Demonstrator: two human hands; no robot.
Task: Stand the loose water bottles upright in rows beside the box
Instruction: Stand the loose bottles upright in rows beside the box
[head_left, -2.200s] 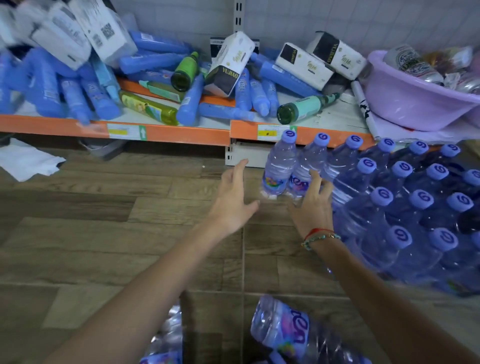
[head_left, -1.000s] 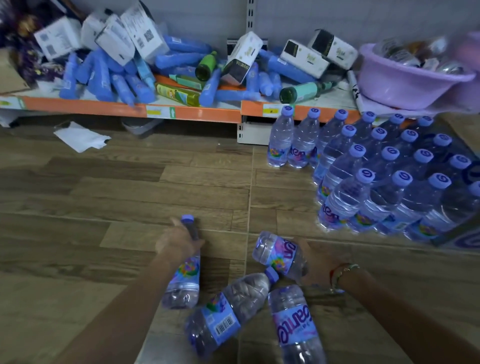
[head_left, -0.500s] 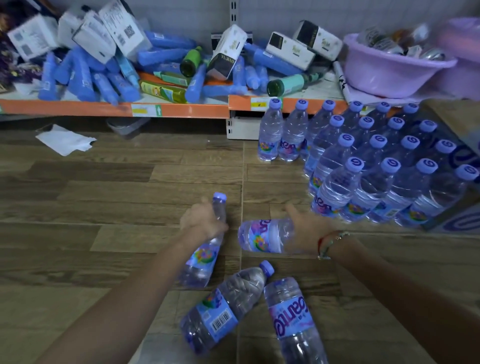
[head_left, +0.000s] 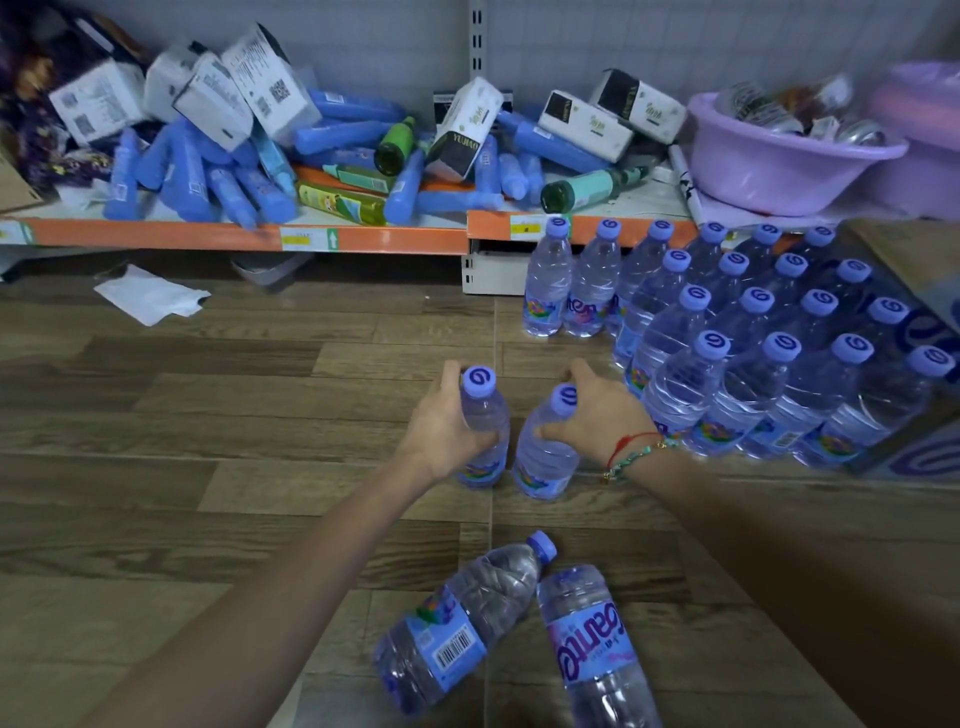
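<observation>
Head view: hands (head_left: 519, 421) now hold both bottles (head_left: 540, 452) upright.

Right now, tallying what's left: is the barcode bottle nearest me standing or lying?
Lying. The barcode bottle is on its side on the floor, cap pointing up-right.

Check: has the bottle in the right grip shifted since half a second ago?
Yes. The bottle in the right hand went from sideways to nearly upright, closer to the standing rows.

My left hand (head_left: 441, 431) grips one upright bottle (head_left: 485, 431) and my right hand (head_left: 605, 415) grips another (head_left: 545, 452), side by side on the floor (head_left: 208, 441). Right of them stand the rows of bottles (head_left: 727, 332). Two loose bottles (head_left: 467, 629) lie near me.
</observation>
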